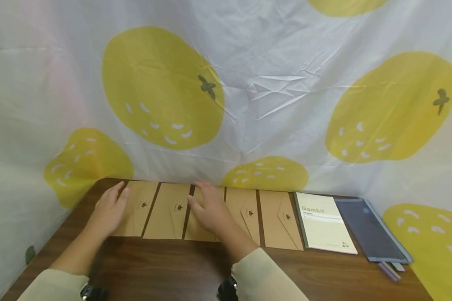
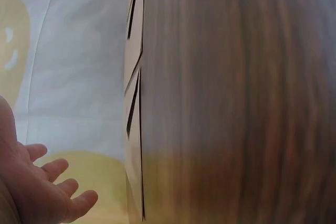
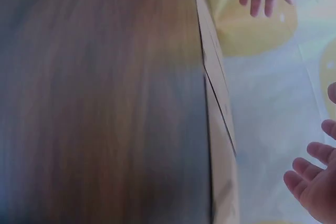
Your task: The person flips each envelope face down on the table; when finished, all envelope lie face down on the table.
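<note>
Several brown kraft envelopes (image 1: 168,211) lie side by side in a row along the far part of the table, each with a pointed flap and a small dark print. Over the leftmost envelope's left side is my left hand (image 1: 109,211), fingers extended and holding nothing. My right hand (image 1: 212,211) is above the middle envelope, partly covering it, its fingers spread. The left wrist view shows the left hand (image 2: 31,187) apart from the envelopes' edges (image 2: 135,145). Likewise, in the right wrist view the right hand (image 3: 317,184) grips nothing.
Right of the envelopes lies a cream notepad (image 1: 324,223) printed "Gambit". Beside it is a dark blue pouch (image 1: 369,230), with a purple stick-like item (image 1: 389,271) by its near edge. A lemon-patterned cloth (image 1: 278,133) hangs behind the brown wooden table (image 1: 165,267).
</note>
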### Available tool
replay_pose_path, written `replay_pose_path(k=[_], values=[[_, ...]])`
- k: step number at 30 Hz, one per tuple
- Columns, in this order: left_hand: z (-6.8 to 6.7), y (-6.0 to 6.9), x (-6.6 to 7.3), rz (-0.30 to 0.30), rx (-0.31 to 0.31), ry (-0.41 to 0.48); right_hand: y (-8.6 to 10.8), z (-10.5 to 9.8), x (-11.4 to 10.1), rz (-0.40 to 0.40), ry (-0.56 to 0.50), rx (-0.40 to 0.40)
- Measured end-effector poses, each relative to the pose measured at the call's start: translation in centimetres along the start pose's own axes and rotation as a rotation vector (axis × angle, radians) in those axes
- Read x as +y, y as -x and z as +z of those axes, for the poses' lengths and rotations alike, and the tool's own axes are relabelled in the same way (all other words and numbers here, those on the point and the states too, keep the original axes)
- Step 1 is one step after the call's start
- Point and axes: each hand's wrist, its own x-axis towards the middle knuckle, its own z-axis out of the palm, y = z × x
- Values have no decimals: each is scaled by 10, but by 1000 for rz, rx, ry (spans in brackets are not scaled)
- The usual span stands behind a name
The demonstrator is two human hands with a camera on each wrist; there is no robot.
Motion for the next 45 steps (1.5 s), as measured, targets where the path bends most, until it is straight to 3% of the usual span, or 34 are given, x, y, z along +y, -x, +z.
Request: replay_pose_path(k=[6,11,16,22,32,37,45], values=[[-8,2,-10,-74,-82,51,-6,27,-22,50,-149,-77],[-12,6,-16,-95,-125,69,-11,47,-38,118,-317,-135],[-17,9,-20,-155,-165,70,-20,66,-51,168,-479,-153],[-23,9,-25,-257,-227,166,-29,83,-60,246,-648,-153],[-24,6,-33,-247,-287,310,-35,88,-68,369,-886,-257],[-22,8,-32,-259,-331,305,-35,92,-66,435,-930,-298],[-21,13,-32,-302,-359,317,-34,101,-61,471,-1123,-332]])
